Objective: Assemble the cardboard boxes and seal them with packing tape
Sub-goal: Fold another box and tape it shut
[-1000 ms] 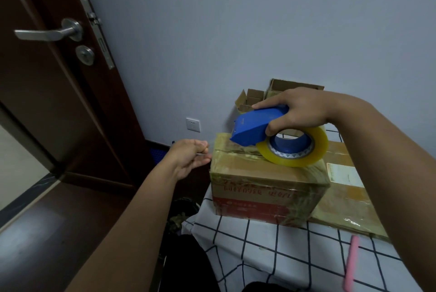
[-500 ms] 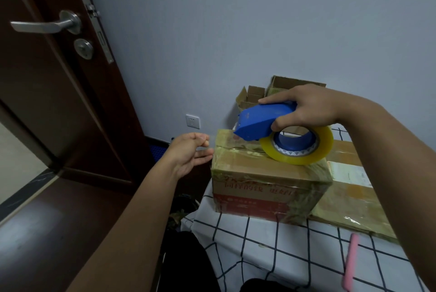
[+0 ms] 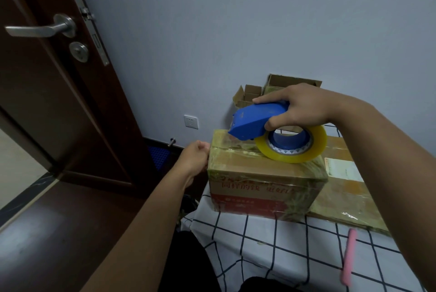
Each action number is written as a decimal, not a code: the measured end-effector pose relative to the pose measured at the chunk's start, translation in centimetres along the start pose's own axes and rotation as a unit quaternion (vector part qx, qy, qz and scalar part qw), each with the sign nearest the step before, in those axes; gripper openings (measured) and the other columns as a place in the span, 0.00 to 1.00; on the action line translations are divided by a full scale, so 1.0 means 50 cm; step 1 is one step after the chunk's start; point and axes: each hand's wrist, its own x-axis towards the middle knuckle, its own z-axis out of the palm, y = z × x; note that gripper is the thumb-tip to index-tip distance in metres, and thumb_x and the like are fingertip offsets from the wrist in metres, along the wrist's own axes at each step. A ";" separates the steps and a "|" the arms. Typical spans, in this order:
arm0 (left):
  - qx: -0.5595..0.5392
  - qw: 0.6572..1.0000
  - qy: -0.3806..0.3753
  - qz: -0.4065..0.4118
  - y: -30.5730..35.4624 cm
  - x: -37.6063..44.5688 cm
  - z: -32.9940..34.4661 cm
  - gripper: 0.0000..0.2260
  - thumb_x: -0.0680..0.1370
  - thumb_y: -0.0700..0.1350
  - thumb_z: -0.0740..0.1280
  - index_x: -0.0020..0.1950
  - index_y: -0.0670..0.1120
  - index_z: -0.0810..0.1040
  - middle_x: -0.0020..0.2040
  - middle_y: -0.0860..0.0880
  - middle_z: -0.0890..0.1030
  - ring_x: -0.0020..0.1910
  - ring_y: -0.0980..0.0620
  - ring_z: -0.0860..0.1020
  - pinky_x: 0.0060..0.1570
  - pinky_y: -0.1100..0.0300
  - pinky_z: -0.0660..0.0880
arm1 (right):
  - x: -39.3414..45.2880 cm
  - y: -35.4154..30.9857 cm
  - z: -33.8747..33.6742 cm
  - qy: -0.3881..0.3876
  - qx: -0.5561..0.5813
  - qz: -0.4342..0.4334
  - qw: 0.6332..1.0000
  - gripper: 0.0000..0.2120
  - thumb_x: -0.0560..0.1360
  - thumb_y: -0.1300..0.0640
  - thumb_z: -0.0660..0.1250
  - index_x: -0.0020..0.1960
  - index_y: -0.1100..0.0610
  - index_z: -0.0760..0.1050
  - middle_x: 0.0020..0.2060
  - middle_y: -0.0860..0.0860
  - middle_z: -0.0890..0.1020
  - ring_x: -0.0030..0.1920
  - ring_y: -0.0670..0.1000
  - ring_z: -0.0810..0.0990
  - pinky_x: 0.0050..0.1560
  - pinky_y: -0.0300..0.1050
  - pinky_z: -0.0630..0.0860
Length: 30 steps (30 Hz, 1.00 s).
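Cardboard box (image 3: 264, 180), closed and taped over, near left corner of table with checked cloth (image 3: 278, 242). Tape dispenser (image 3: 254, 121), blue, with yellowish tape roll (image 3: 306, 150), resting on box top; right hand (image 3: 299, 107) curled round its handle. Left hand (image 3: 194, 158) against box's left face, fingers curled, apparently pinching the tape end, though the grip is hidden. Flattened carton (image 3: 346, 188) right of box. Open cartons (image 3: 257, 93) far, by wall. Pink strip (image 3: 349, 258) near right. Dark door (image 3: 47, 79) left.
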 end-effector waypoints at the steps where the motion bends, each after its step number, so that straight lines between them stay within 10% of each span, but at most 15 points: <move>1: 0.049 0.999 0.001 0.006 -0.006 -0.001 0.000 0.17 0.80 0.42 0.65 0.70 0.45 0.71 0.62 0.44 0.77 0.57 0.47 0.78 0.58 0.48 0.77 | 0.000 -0.001 0.001 0.001 0.000 0.000 1.000 0.30 0.71 0.41 0.70 0.71 0.35 0.67 0.69 0.43 0.72 0.59 0.49 0.74 0.56 0.43 0.67; 6: -0.040 0.991 0.089 0.096 -0.007 -0.063 0.009 0.17 0.82 0.48 0.62 0.71 0.48 0.72 0.66 0.49 0.77 0.62 0.51 0.76 0.64 0.48 0.74 | -0.002 -0.002 0.001 0.001 0.001 0.002 1.000 0.30 0.71 0.41 0.70 0.72 0.35 0.67 0.68 0.42 0.72 0.57 0.48 0.73 0.55 0.43 0.66; 12: 0.094 0.975 -0.041 0.196 -0.006 -0.129 0.037 0.35 0.73 0.55 0.73 0.61 0.79 0.50 0.54 0.75 0.73 0.54 0.75 0.72 0.47 0.76 0.72 | -0.002 -0.002 0.000 0.006 -0.010 -0.005 1.000 0.30 0.72 0.41 0.70 0.73 0.38 0.67 0.67 0.43 0.73 0.56 0.47 0.72 0.55 0.43 0.66; 17: 0.161 0.958 -0.016 0.238 0.005 -0.113 0.024 0.39 0.75 0.58 0.69 0.78 0.58 0.50 0.67 0.61 0.66 0.61 0.65 0.67 0.54 0.80 0.65 | -0.004 -0.012 -0.017 0.015 -0.027 -0.011 0.999 0.30 0.72 0.41 0.71 0.72 0.41 0.69 0.60 0.41 0.75 0.52 0.46 0.72 0.52 0.41 0.64; 28: 0.293 0.916 -0.026 0.271 -0.005 -0.100 -0.044 0.38 0.75 0.67 0.64 0.79 0.60 0.50 0.78 0.64 0.41 0.74 0.62 0.54 0.66 0.56 0.66 | 0.027 -0.049 0.007 -0.011 -0.023 -0.024 0.999 0.33 0.71 0.36 0.70 0.74 0.40 0.67 0.67 0.44 0.74 0.59 0.49 0.74 0.56 0.43 0.67; 30: 0.307 0.904 -0.021 0.296 0.001 -0.093 -0.043 0.37 0.74 0.66 0.65 0.77 0.63 0.50 0.78 0.62 0.50 0.75 0.57 0.58 0.64 0.53 0.69 | 0.034 -0.057 0.008 -0.015 -0.023 -0.026 0.999 0.32 0.71 0.37 0.70 0.73 0.39 0.67 0.68 0.44 0.73 0.60 0.49 0.73 0.56 0.42 0.67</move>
